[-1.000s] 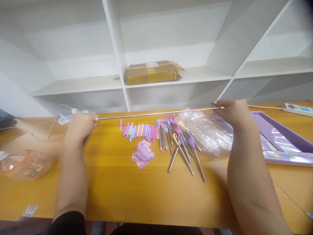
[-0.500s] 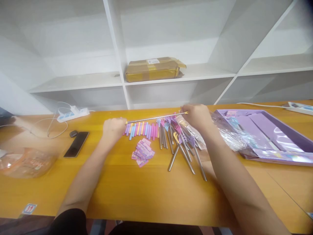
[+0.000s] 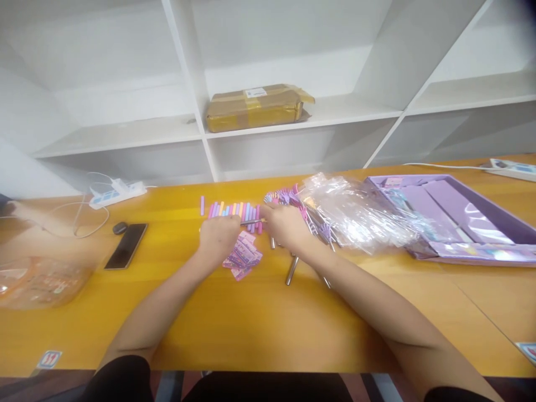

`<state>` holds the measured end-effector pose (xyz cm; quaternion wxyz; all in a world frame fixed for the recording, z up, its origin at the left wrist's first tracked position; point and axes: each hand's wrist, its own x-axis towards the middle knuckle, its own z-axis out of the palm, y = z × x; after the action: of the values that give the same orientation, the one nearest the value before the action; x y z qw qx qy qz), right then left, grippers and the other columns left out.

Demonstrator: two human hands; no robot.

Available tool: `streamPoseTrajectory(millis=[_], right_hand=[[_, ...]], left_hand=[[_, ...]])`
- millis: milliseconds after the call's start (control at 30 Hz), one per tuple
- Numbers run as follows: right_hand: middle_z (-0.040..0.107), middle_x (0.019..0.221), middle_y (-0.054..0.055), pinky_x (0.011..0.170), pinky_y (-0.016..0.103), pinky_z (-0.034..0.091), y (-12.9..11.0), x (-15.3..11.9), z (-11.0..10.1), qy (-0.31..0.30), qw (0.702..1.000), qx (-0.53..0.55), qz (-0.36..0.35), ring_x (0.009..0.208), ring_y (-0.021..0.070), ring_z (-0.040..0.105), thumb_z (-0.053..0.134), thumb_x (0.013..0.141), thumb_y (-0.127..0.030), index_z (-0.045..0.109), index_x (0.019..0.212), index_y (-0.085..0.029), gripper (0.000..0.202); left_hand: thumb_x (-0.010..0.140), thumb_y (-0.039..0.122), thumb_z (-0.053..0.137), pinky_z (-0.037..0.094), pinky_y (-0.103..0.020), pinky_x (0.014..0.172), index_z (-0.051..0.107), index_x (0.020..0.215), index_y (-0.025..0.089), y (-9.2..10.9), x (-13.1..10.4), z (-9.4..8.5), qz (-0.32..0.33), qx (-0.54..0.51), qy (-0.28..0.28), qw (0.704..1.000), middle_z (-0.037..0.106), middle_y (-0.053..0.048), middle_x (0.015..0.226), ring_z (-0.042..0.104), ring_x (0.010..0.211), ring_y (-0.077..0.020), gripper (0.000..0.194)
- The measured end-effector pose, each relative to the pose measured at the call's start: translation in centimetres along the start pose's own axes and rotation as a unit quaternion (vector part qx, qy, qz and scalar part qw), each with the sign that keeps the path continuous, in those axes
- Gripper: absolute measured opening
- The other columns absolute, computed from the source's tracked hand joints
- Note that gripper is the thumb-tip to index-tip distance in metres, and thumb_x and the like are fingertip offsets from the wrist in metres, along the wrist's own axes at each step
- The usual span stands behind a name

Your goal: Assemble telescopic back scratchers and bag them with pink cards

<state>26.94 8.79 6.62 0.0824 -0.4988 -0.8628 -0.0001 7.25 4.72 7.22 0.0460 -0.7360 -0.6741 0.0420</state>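
Observation:
A telescopic back scratcher [image 3: 250, 222] spans the short gap between my two closed hands, its metal rod showing there. My left hand [image 3: 218, 239] grips one end and my right hand [image 3: 285, 226] the other. Both its ends are hidden in my fists. Behind my hands lies a row of coloured sticks [image 3: 254, 216], pink, purple, blue and orange. A pile of purple printed cards [image 3: 243, 258] rests just right of my left hand. Partly under my right forearm are more back scratchers [image 3: 292, 271], with metal rods and coloured hand-shaped heads.
Clear plastic bags [image 3: 360, 215] are heaped to the right, beside a purple box [image 3: 519, 254]. At left lie a phone [image 3: 125, 247], a power strip [image 3: 119, 193] and an orange-trimmed clear bag [image 3: 46, 285]. A taped cardboard parcel [image 3: 257, 109] sits on the shelf behind.
My hands have come together from wide apart, and the back scratcher's rod between them has shortened from its drawn-out length. The camera view has shifted slightly.

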Motion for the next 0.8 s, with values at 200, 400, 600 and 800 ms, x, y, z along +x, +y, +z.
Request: streamPoseTrajectory(millis=[200,400,600,800], right_hand=[[0.077,0.107,0.010,0.061,0.033,0.022,0.02,0.21,0.53,0.001,1.000,-0.005,-0.005,0.085,0.0207,0.069,0.050,0.102,-0.017,0.072,0.115,-0.019,0.026],[0.077,0.107,0.010,0.061,0.033,0.022,0.04,0.21,0.49,0.001,1.000,-0.005,-0.011,0.084,0.0209,0.070,0.051,0.102,-0.018,0.071,0.113,-0.018,0.023],[0.078,0.108,0.011,0.062,0.030,0.027,0.13,0.31,0.51,0.004,1.000,-0.001,-0.013,0.085,0.0208,0.071,0.052,0.103,-0.022,0.071,0.115,-0.019,0.022],[0.077,0.111,0.011,0.061,0.031,0.024,0.55,0.48,0.03,0.018,1.000,-0.006,0.003,0.088,0.0214,0.071,0.051,0.104,-0.023,0.071,0.115,-0.019,0.023]], left_hand=[[0.099,0.018,0.044,0.053,-0.037,0.072,0.077,0.108,0.016,-0.02,0.01,0.22,-0.004,0.004,-0.002,1.000,0.080,-0.019,0.097,0.078,0.088,-0.0309,0.034],[0.100,0.018,0.043,0.053,-0.038,0.071,0.077,0.107,0.016,0.08,0.07,0.17,0.002,0.008,-0.006,1.000,0.080,-0.019,0.095,0.078,0.086,-0.0318,0.035],[0.101,0.018,0.044,0.052,-0.037,0.070,0.077,0.103,0.017,0.04,0.06,-0.14,0.004,0.014,-0.005,1.000,0.080,-0.020,0.096,0.079,0.087,-0.0319,0.033],[0.105,0.033,0.046,0.049,-0.036,0.070,0.074,0.103,0.019,-0.20,0.01,-0.63,0.062,0.001,0.006,0.998,0.079,-0.017,0.092,0.079,0.089,-0.0328,0.032]])
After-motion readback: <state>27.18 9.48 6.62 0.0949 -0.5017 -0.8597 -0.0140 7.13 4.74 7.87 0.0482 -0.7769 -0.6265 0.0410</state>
